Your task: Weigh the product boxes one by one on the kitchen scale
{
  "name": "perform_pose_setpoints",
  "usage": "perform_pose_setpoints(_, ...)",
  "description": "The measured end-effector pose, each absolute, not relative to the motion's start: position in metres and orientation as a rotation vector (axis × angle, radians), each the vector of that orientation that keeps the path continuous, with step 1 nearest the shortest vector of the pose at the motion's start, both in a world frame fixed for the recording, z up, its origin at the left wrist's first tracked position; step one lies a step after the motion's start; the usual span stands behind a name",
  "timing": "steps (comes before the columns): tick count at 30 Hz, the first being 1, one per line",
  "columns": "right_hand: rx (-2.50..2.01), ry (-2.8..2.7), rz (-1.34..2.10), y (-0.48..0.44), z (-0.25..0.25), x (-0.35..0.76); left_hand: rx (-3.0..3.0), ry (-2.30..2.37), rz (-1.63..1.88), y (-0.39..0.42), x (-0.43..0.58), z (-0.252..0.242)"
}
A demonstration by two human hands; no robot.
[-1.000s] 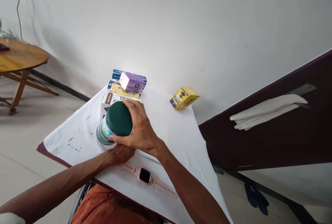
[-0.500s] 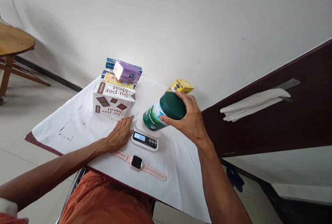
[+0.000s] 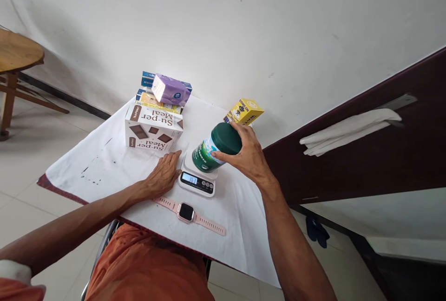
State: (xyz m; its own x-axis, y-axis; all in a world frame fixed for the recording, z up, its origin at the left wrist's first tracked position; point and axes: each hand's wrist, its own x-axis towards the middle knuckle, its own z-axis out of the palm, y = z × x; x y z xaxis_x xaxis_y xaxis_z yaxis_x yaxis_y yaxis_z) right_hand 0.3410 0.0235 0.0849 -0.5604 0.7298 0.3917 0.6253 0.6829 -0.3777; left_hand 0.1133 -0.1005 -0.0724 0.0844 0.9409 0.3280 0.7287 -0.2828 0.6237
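Right hand (image 3: 246,157): closed about the dark green lid and upper wall of the jar, with the fingers curled round it.
Jar (image 3: 209,152): green with a white label, held tilted over the platform of the scale; whether its base is set down on the platform cannot be told.
Scale (image 3: 197,182): small and white, placed on the counter; lit digits are shown on its display.
Left hand (image 3: 163,175): laid flat, palm down, with the fingers stretched out and kept close together; the fingertips are set just beside the scale's left edge.
Counter (image 3: 104,161): covered with a white cloth marked by dark specks.
Watch (image 3: 186,211): pink-strapped, laid out flat near the front edge.
Cereal box (image 3: 153,130): white and brown, stood behind the left hand.
Tissue pack (image 3: 170,91): purple, stacked on further boxes at the back.
Yellow box (image 3: 244,111): placed at the far corner, behind the jar.
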Motion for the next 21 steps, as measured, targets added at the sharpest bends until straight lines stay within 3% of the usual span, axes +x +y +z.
perform_pose_setpoints(6,-0.945,-2.151,0.57,0.011,0.106,0.354,2.042,1.645,1.012,-0.101,0.111,-0.07)
perform_pose_setpoints(11,-0.853,-1.697,0.509,0.008,0.124,0.378,2.036,1.645,1.052,-0.101,0.11,-0.074)
perform_pose_setpoints(21,-1.139,-1.671,1.01,-0.005,0.012,0.338,2.055,1.654,1.12,-0.097,0.111,-0.086)
